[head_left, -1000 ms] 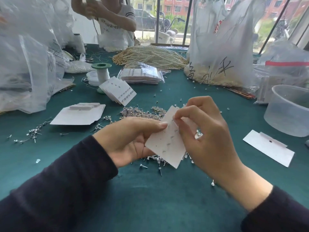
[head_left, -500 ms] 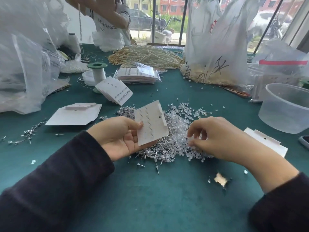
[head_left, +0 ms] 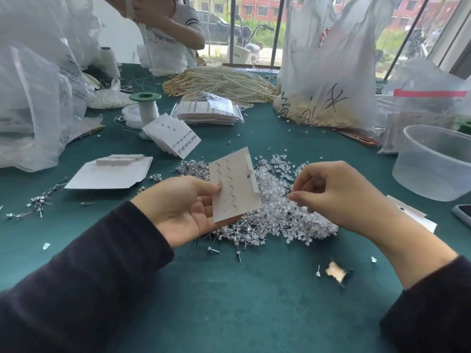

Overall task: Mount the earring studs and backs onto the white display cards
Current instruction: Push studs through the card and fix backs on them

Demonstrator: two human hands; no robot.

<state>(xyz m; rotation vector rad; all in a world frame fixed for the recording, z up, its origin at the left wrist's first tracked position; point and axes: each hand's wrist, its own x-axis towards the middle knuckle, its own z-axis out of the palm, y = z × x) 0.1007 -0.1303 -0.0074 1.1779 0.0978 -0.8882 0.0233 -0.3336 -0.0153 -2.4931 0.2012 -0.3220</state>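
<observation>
Left grip (head_left: 188, 207) grasps the white rectangular paper display card (head_left: 235, 186), long axis near upright; just rightward, right grip (head_left: 339, 197) pinches above the clear plastic backs heap (head_left: 280, 217), contents indiscernible.

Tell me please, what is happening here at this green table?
A person in dark sleeves works at the green cloth-covered table. The left hand holds a white rectangular display card, thumb on its face; the card looks almost empty. The right hand, fingers curled, pinches at the heap of clear plastic backs and metal studs beside it; whether it has a piece is too small to tell. A fanned stack of filled white cards lies further back.
</observation>
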